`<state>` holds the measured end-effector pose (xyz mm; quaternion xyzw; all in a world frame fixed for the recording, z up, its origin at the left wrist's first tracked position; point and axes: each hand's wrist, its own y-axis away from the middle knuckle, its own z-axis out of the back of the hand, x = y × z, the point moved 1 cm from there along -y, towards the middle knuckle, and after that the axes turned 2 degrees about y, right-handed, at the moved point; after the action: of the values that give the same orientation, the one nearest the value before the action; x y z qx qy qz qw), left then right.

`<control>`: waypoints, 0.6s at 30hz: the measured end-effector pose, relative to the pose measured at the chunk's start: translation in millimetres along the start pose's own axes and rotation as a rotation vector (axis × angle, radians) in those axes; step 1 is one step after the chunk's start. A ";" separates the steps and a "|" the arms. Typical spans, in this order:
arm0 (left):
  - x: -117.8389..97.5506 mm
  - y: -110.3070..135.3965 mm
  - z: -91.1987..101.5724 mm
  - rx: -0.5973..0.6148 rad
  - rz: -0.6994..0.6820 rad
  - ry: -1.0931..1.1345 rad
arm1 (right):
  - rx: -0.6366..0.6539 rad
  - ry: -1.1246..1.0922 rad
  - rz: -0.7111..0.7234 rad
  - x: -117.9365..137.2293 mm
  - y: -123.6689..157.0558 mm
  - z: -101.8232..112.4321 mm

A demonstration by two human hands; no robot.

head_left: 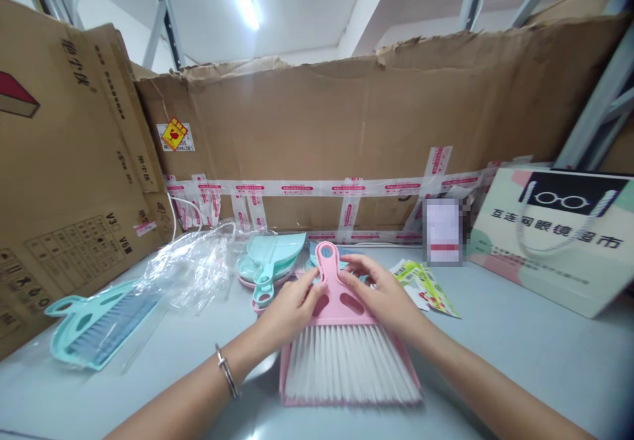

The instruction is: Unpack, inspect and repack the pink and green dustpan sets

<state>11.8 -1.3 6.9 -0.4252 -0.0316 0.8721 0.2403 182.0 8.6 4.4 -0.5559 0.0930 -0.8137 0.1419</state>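
Note:
In the middle of the head view lies a small pink hand brush with white bristles pointing toward me. It rests on a matching pink dustpan, whose rim shows around the bristles. My left hand grips the brush's left side near the handle, with the thumb on top. From the right, my right hand closes its thumb and bent fingers on the other side of the handle. Whether the fingers underneath also press on the dustpan is hidden. Behind my left hand sits a stack of turquoise dustpans.
At left, a turquoise brush and dustpan set is in clear plastic, beside crumpled plastic bags. Green-yellow packaging lies right of my hands. A paper bag stands far right. Large cardboard boxes wall the back and left.

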 end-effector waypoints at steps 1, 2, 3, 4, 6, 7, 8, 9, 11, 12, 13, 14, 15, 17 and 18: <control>-1.0 0.7 -0.6 0.009 0.004 -0.026 | 0.092 -0.083 -0.044 2.4 -2.2 1.1; -2.2 1.5 -1.1 0.019 0.011 -0.053 | 0.175 -0.149 -0.075 4.9 -3.9 1.8; -3.5 2.3 -1.6 0.031 0.023 -0.078 | 0.231 -0.192 -0.096 7.0 -4.9 2.3; -4.8 3.0 -2.0 0.044 0.039 -0.102 | 0.254 -0.213 -0.114 8.4 -5.5 2.7; -7.2 3.9 -2.6 0.065 0.060 -0.138 | 0.234 -0.202 -0.143 8.8 -5.6 3.0; -8.1 4.1 -2.9 0.071 0.061 -0.146 | 0.211 -0.188 -0.151 8.0 -5.4 2.7; -8.6 4.1 -3.2 0.074 0.058 -0.149 | 0.191 -0.173 -0.153 6.9 -5.1 2.1; -8.7 4.0 -3.5 0.076 0.054 -0.149 | 0.175 -0.160 -0.153 5.6 -4.8 1.2; -8.0 3.4 -4.0 0.076 0.056 -0.155 | 0.162 -0.138 -0.145 3.9 -4.3 -1.5; -7.3 3.0 -4.1 0.074 0.060 -0.162 | 0.158 -0.131 -0.144 3.9 -4.3 -2.9; -6.8 2.6 -4.0 0.071 0.061 -0.168 | 0.158 -0.131 -0.150 4.5 -4.4 -4.1; -6.4 2.2 -3.6 0.068 0.055 -0.169 | 0.168 -0.139 -0.159 5.5 -4.9 -4.7; -6.4 1.9 -3.0 0.066 0.043 -0.163 | 0.185 -0.157 -0.170 6.8 -5.9 -4.3; -6.8 1.5 -1.0 0.062 0.014 -0.136 | 0.211 -0.206 -0.177 7.3 -9.9 2.1; -7.0 1.4 0.5 0.057 0.001 -0.119 | 0.190 -0.218 -0.169 5.3 -12.9 9.3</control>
<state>14.5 -5.6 12.0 -0.3654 -0.0206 0.8965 0.2497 187.2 19.1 16.4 -0.6310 -0.0475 -0.7626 0.1343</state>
